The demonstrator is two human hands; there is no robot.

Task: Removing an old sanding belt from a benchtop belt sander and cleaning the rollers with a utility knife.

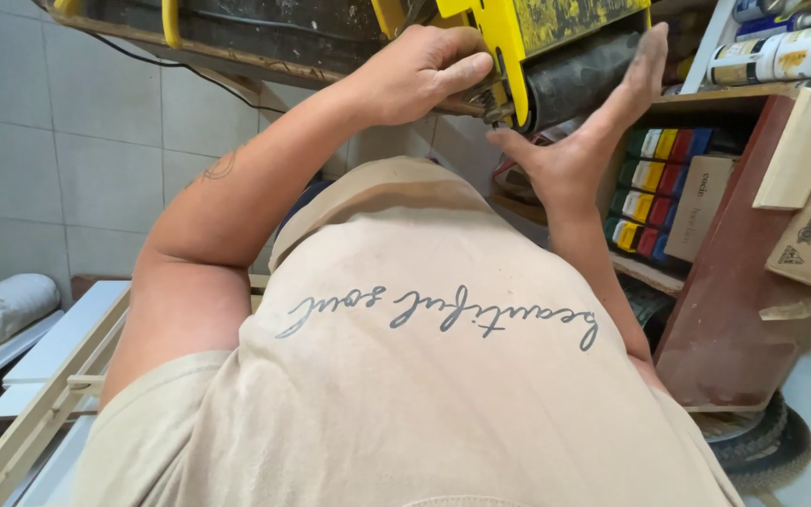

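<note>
Hands up at yellow machine w/ dark roller, top centre of view. Left hand curled, thumb + fingers pinching small metal part at machine's lower edge. Right hand spread flat, palm & fingers pressed against roller, gripping nothing. Wooden shelf just right of it, coloured boxes below. Beige shirt fills foreground.

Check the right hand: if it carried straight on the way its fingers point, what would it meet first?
The right hand already lies flat against the dark roller of the yellow machine, fingers pointing up along it. Going on, it would probably slide along the roller toward the machine's yellow top; depth is unclear.
</note>
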